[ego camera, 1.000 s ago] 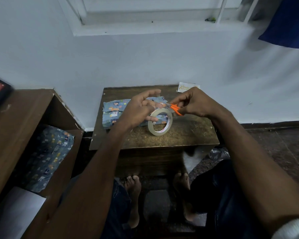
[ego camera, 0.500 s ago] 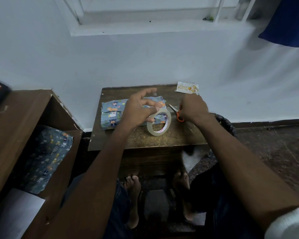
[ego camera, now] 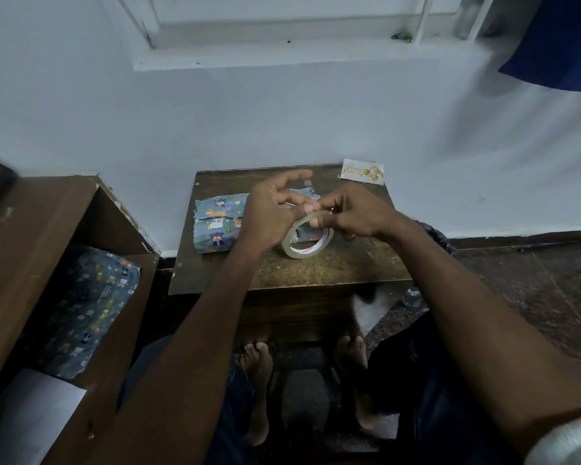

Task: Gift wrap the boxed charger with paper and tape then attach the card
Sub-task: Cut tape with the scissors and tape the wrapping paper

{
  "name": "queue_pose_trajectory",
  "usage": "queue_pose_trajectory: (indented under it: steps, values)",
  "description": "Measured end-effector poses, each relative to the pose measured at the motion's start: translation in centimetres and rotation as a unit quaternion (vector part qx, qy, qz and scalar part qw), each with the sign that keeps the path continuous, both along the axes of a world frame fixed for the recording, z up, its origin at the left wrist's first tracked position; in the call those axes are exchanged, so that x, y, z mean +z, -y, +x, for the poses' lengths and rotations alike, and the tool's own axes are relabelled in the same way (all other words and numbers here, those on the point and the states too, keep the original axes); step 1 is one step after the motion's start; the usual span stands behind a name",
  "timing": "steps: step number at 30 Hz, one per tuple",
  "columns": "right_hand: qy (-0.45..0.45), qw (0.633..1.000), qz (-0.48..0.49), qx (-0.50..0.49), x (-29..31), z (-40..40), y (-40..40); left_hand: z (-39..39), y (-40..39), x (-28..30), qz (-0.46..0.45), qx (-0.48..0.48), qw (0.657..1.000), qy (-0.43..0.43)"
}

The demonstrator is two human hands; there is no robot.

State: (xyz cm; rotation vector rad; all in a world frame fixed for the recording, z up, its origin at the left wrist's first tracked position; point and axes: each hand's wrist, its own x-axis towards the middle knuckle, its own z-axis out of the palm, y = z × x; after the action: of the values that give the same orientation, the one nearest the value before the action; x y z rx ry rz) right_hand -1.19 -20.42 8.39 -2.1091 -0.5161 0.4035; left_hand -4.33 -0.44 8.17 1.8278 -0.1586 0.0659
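Both hands meet over the tape roll [ego camera: 306,237]: your left hand [ego camera: 271,213] dangles a cut strip [ego camera: 305,181] from one fingertip while its other fingers curl; your right hand [ego camera: 351,214] pinches the roll's rim. Set the roll down at 3 o'clock on the worktop [ego camera: 332,268], then press the strip across the seam of the parcel [ego camera: 217,223].

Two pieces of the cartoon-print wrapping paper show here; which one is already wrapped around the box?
The one on the small table, the wrapped box beside the left hand. The other, loose wrapping paper, lies crumpled in the open cabinet.

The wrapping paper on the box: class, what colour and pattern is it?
The wrapping paper is blue-grey with cartoon animals and small leaves, seen in the head view.
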Motion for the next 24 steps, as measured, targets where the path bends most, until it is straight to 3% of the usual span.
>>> queue_pose_trajectory:
  steps: [4, 12, 19, 24]
  values:
    - [-0.050, 0.999, 0.020, -0.004, -0.1, 0.0, 0.3, 0.1, 0.1, 0.3, -0.039, 0.007, 0.999, 0.030]
    - [-0.005, 0.999, 0.031, -0.005, 0.6, -0.4, 0.7, 0.0, 0.7, 0.1, -0.086, 0.031, 0.996, -0.005]
    - [0.052, 0.999, 0.015, -0.004, 0.7, 0.1, 1.0, -0.3, 1.1, -0.1, -0.022, 0.054, 0.998, 0.024]
    - [0.078, 0.997, 0.002, 0.017, 0.5, 0.3, 1.3, 0.5, 0.3, -0.6, -0.029, 0.061, 0.997, -0.036]
